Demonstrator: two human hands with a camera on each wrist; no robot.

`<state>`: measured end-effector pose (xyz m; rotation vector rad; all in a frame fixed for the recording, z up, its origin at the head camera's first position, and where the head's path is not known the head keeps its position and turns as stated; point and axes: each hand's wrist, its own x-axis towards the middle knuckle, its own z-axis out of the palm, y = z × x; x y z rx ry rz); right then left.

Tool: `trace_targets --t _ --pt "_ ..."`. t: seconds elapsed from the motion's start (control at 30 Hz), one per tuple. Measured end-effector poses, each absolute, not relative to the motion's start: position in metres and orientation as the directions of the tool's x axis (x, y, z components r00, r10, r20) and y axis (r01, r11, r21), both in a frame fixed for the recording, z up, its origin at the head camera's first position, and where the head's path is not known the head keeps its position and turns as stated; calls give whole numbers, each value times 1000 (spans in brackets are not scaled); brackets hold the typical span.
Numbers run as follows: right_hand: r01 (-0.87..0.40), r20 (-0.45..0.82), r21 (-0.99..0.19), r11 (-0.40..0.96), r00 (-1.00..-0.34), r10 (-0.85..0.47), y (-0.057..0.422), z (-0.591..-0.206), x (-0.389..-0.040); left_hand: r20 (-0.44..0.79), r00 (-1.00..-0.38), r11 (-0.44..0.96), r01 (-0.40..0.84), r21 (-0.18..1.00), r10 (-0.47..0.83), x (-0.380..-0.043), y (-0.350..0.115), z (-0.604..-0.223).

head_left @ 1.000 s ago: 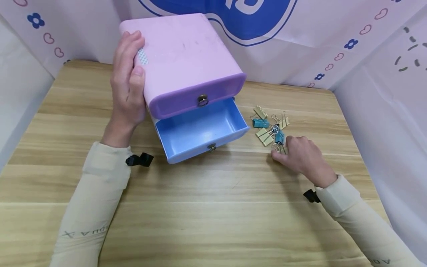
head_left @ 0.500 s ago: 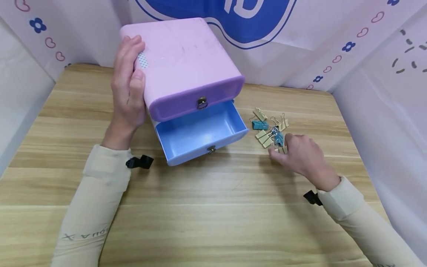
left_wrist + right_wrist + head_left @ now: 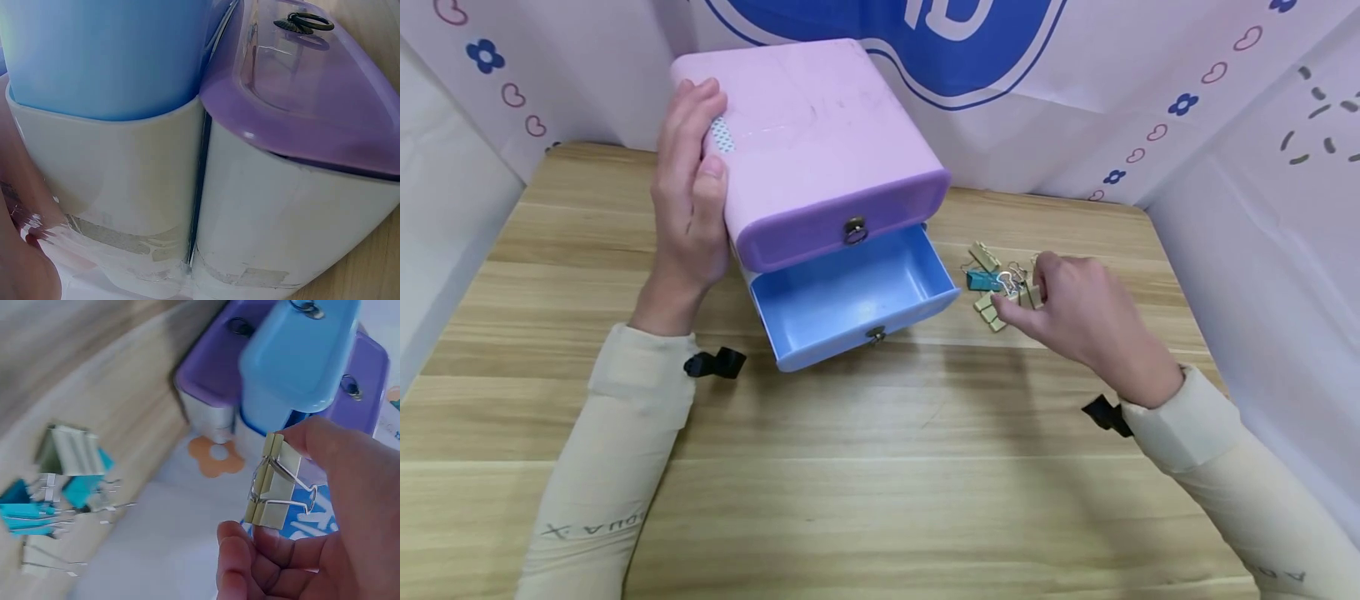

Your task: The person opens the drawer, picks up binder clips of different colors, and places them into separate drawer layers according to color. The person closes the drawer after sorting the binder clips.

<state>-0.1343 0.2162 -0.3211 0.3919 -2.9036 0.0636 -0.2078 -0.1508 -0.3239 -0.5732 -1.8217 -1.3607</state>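
Observation:
My left hand (image 3: pixel 688 192) rests against the left side of a pink and purple drawer cabinet (image 3: pixel 820 125), its fingers laid over the top edge. The blue drawer (image 3: pixel 850 292) beneath the purple top one is pulled out, and its visible inside is bare. Between thumb and fingers, my right hand (image 3: pixel 1090 321) pinches a pale yellow binder clip (image 3: pixel 272 481), held up above the table. Below it in the head view lie more clips, including a teal binder clip (image 3: pixel 982 280) and a yellow binder clip (image 3: pixel 984 256), partly covered by the hand.
A purple lower drawer (image 3: pixel 215 359) is closed under the blue one. The cabinet stands near the back of the wooden table (image 3: pixel 880 500), close to a white printed backdrop (image 3: pixel 1052 142). A white side wall (image 3: pixel 1247 250) rises at the right.
My right hand has lifted from the right front of the clip pile and moved up and slightly left, now carrying a yellow binder clip. The left hand and the drawer stay as they were.

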Motion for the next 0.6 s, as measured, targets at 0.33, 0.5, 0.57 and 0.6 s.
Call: trace_targets --t 0.33,0.5,0.57,0.6 --pt "-298 196 -23 954 -937 -288 182 -294 -144 797 -597 319 740 593 -96 -207 -152 -323" --pt "-310 160 -26 950 -940 -302 164 -283 -148 797 -596 315 742 592 -96 -207 -151 -324" --pt "-317 140 -26 948 -940 -311 156 -280 -149 797 -596 316 741 592 -95 -207 -151 -324" --pt "-322 130 -24 947 -940 -316 153 -279 -150 796 -598 320 739 593 -94 -207 -151 -324"
